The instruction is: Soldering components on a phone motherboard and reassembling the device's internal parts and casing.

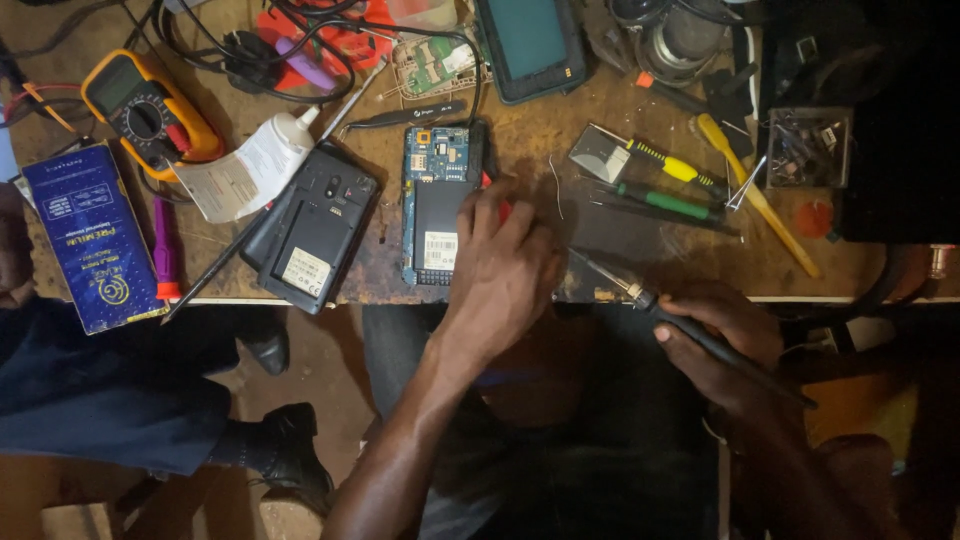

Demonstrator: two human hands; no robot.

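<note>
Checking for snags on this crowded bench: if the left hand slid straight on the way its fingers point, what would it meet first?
Likely the opened phone: the left hand points up and slightly left, fingertips already at its right edge. Depth is unclear.

The left hand (505, 270) lies palm down, fingers (490, 215) pressed forward; the right hand (725, 340) is curled closed, forearm angled in from below.

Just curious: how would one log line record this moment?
left hand: resting on opened phone | right hand: holding soldering iron | bench: multimeter, screwdrivers
</note>
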